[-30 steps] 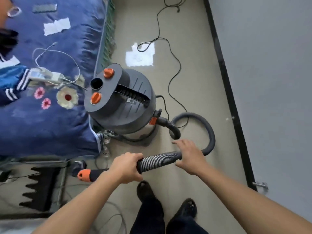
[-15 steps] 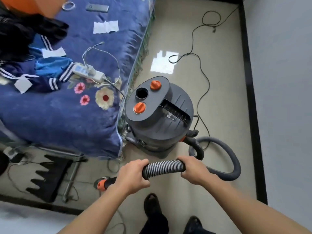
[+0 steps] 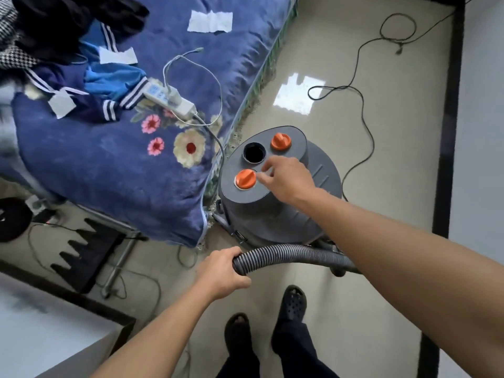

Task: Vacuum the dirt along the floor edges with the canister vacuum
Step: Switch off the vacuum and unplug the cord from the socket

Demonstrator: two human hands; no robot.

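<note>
At the far left, the heap of dark clothes [image 3: 68, 36] is cut by the picture edge, and the left border is blurred. Under the bed [image 3: 109, 165] stands a black object with a jagged top [image 3: 81, 255]; what it is I cannot tell. On the blue flowered cover lies a white power strip [image 3: 169, 100]; its thin cable runs off the bed side and disappears behind the vacuum.

The left hand [image 3: 221, 274] is closed round the ribbed grey hose [image 3: 286, 256], with the fingers wrapped fully round it. The hand hides the hose end on that side, and toward the right the hose passes behind the right forearm, so its joint to the machine does not show.

The canister vacuum [image 3: 272, 211] stands on the floor, close against the corner of the bed, just in front of the person's feet. It is a dark grey drum with a flat oval top that carries a round black opening [image 3: 254, 153] and two orange knobs. The right hand [image 3: 286, 178] hovers over this top, fingers half bent and holding nothing, their tips just beside the nearer knob [image 3: 245, 179]. Whether they touch it is not clear. The farther knob [image 3: 281, 141] is free.

To the right, a black cord [image 3: 362, 110] lies in loops on the pale floor, and its upper end leaves the picture. A dark baseboard [image 3: 450, 132] runs along the wall.
</note>
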